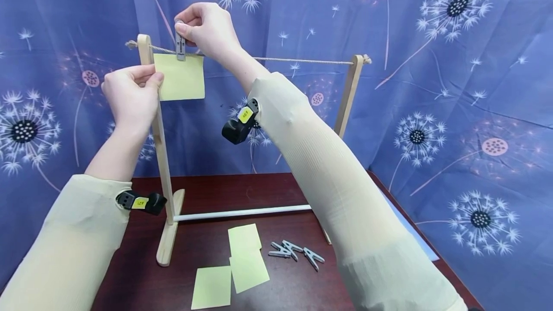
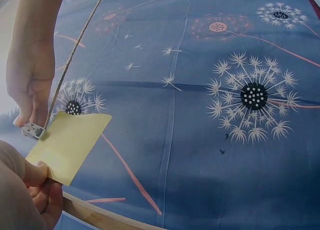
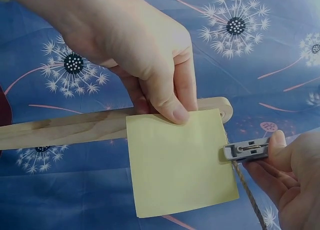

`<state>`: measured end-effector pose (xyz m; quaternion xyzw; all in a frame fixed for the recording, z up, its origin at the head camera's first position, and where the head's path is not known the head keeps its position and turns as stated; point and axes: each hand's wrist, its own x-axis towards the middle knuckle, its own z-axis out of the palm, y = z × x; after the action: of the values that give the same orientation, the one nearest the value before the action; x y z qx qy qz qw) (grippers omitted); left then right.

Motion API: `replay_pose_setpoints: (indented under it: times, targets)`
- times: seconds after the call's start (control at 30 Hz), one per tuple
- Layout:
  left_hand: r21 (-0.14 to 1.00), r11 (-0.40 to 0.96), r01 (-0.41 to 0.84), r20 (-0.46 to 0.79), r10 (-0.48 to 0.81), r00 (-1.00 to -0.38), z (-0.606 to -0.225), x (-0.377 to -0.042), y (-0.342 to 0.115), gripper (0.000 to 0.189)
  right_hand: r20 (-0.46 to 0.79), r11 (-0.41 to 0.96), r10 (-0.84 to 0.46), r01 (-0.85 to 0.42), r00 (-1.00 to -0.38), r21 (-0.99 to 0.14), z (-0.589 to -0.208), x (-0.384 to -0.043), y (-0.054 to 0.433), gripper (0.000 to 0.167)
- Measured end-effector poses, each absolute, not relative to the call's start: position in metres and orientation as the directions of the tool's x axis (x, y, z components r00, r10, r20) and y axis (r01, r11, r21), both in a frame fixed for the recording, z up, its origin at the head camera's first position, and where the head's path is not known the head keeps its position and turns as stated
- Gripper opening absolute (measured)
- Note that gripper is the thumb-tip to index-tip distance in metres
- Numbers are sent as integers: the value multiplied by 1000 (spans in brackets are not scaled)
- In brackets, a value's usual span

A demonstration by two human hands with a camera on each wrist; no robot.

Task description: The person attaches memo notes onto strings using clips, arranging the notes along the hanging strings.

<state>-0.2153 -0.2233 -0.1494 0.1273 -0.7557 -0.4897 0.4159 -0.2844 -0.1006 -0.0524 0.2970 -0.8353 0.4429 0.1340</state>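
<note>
Above, the right hand (image 1: 210,29) pinches a clothespin (image 1: 180,46) — left (image 1: 131,92), lower, a note (image 1: 183,80).

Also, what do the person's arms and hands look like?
Left hand and right hand: bare, no gloves visible. Long cream sleeves on both arms, ribbed in part. Each cuff carries a black wrist camera with a yellow label.

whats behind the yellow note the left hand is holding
Patterned blue cloth and, in the right wrist view, a wooden post. The parts that the yellow note covers cannot be seen.
</note>
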Motion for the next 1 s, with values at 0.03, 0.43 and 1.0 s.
replay_pose_setpoints:
  times: [0.03, 0.43, 1.0]
  targets:
    - [846, 488, 214, 504, -600, -622, -149, -215, -224, 29, 484, 432, -377, -612, -790, -662, -52, -285, -101, 19]
    - [839, 510, 189, 506, -606, -613, -150, -217, -224, 28, 470, 487, -363, -594, -804, -640, -53, -284, -104, 19]
    - [842, 500, 203, 505, -597, -624, -150, -220, -222, 29, 414, 474, -403, -573, -816, -668, -54, -287, -104, 26]
